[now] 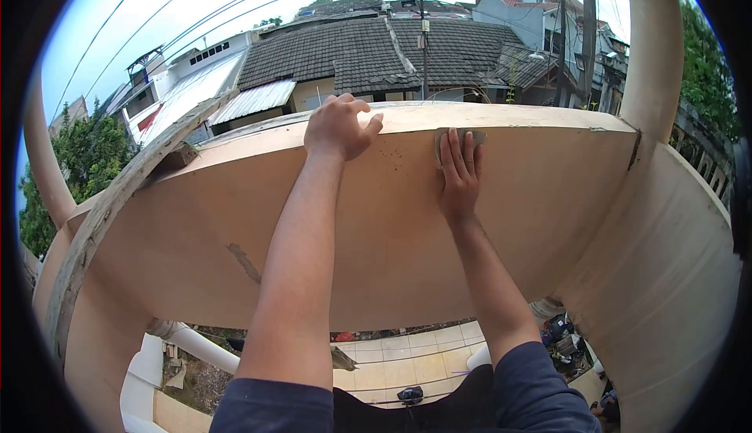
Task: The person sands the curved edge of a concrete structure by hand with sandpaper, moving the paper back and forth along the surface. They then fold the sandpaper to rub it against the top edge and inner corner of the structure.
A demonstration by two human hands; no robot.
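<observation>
My right hand (460, 178) presses a small grey-brown piece of sandpaper (480, 138) flat against the upper face of the peach-painted wall (392, 253). Its fingers lie straight over the sheet, whose edges show on both sides of them. To the left, my left hand (342, 127) is at the wall's top ledge (501, 115). Its fingers are bent and its thumb stands apart, with no object visible in it; the far fingertips are partly hidden. Small dark specks (398, 159) mark the wall between my hands.
A rough curved strip (117, 190) crosses the left side, near a brown block (176, 157) under the ledge. A round column (654, 49) rises at the right. Far below lies a tiled floor (415, 366). Wires and tiled roofs (313, 49) stand beyond the wall.
</observation>
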